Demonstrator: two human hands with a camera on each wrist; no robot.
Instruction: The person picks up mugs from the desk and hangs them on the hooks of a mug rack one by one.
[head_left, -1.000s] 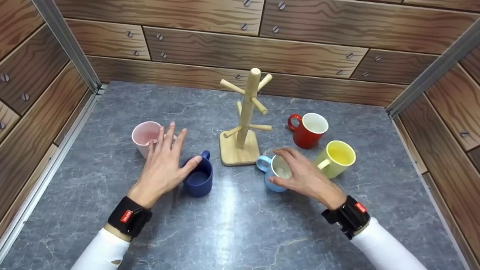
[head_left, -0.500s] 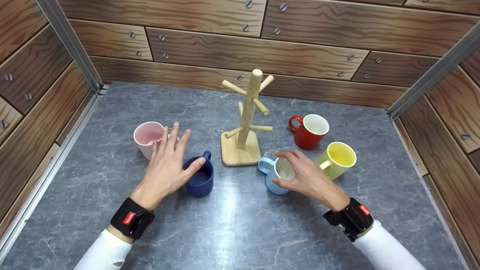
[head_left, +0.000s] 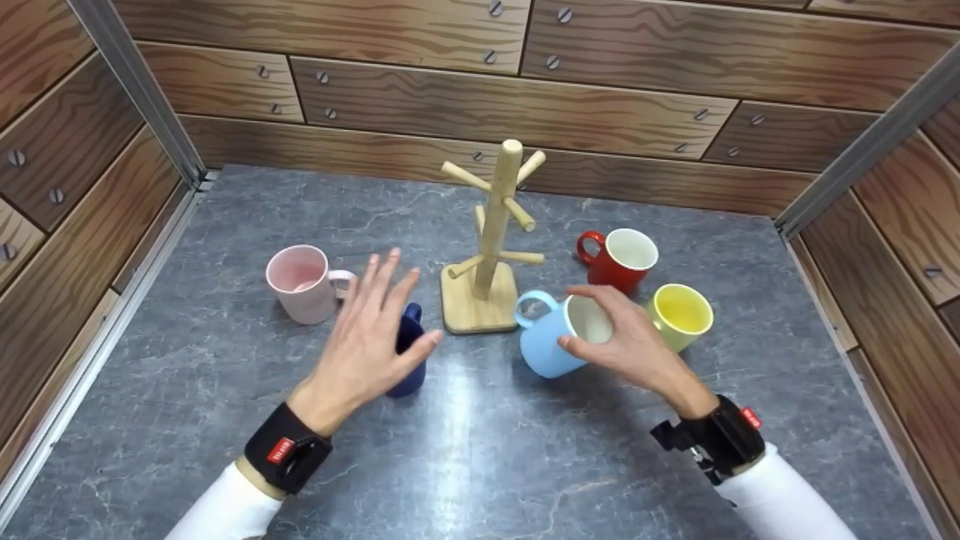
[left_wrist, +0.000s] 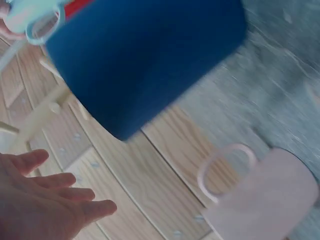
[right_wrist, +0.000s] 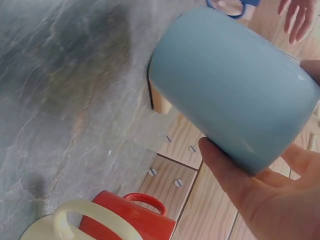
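Observation:
My right hand [head_left: 637,345] grips a light blue mug [head_left: 546,346] near its rim, thumb on the near side and fingers on the far side. The mug is tilted, its handle pointing left toward the mug tree [head_left: 491,240]; the right wrist view shows its side [right_wrist: 227,82] raised off the table. My left hand [head_left: 367,337] spreads its fingers over a dark blue mug [head_left: 407,381], hiding part of it in the head view. In the left wrist view that dark blue mug [left_wrist: 150,60] stands apart from the straight fingers [left_wrist: 75,195].
A pink mug [head_left: 300,296] stands on the left, handle facing right. At the right are a red mug [head_left: 619,270] and a yellow mug [head_left: 681,315], the latter partly behind my right hand. The wooden mug tree has several bare pegs. Wood-patterned walls [head_left: 420,90] enclose the grey table [head_left: 480,450].
My right hand has lifted and tilted the light blue mug. My left hand has moved right, uncovering the pink mug's handle and covering more of the dark blue mug.

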